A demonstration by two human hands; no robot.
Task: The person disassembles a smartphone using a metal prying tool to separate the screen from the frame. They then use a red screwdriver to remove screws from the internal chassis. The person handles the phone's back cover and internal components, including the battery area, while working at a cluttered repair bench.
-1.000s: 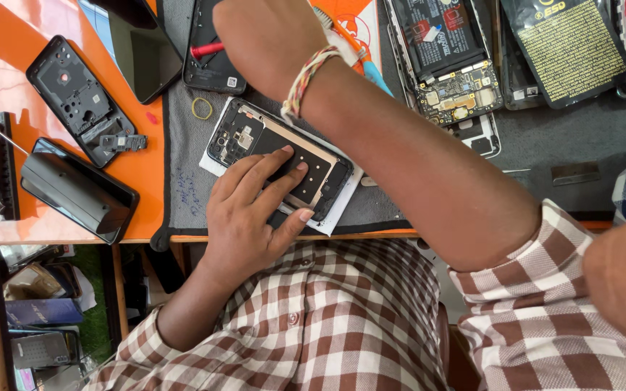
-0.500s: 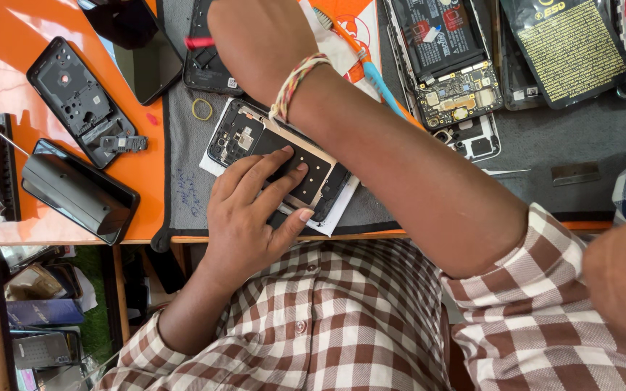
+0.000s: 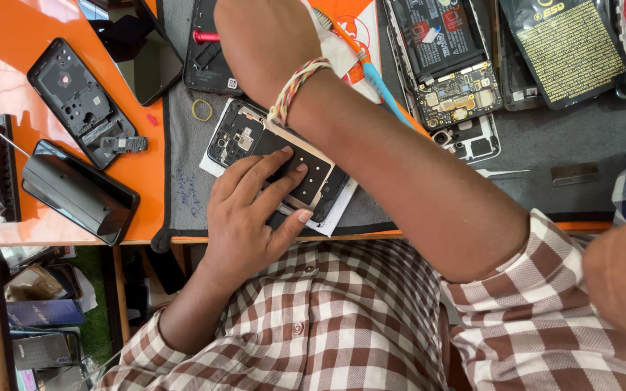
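On grey mat (image 3: pixel 545 156): left hand (image 3: pixel 251 210) fingers flat on opened phone (image 3: pixel 277 156); right hand (image 3: pixel 269 40) unclear.

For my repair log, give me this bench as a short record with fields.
Left hand: fingers flat on the opened phone frame
Right hand: reaching across the grey mat, fingers out of view
Wrist: braided thread band
On orange table: black back cover, dark phone
Also on mat: circuit board, blue-handled brush

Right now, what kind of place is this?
Likely a phone repair bench: the left hand presses an opened phone frame on a grey work mat, with an exposed circuit board and a loose back cover nearby.
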